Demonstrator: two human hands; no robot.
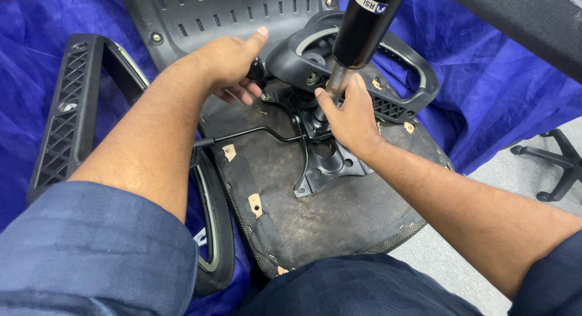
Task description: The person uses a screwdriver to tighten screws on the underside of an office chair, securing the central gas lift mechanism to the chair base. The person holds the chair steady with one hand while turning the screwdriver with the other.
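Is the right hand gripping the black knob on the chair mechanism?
No, the right hand wraps the gas cylinder at its base; the left hand is on the black knob.

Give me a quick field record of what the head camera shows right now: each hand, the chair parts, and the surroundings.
left hand: closed around a black knob beside the seat mechanism, thumb extended
right hand: grip wrapped around the base of the gas lift cylinder
gas lift cylinder: black, upright, seated in the mechanism plate
office chair seat: upside down, fabric underside facing up
lever rod: thin, black, running left from the mechanism
armrests: one at left, one at upper right
blue cloth: under the chair
chair base: on grey floor, far right
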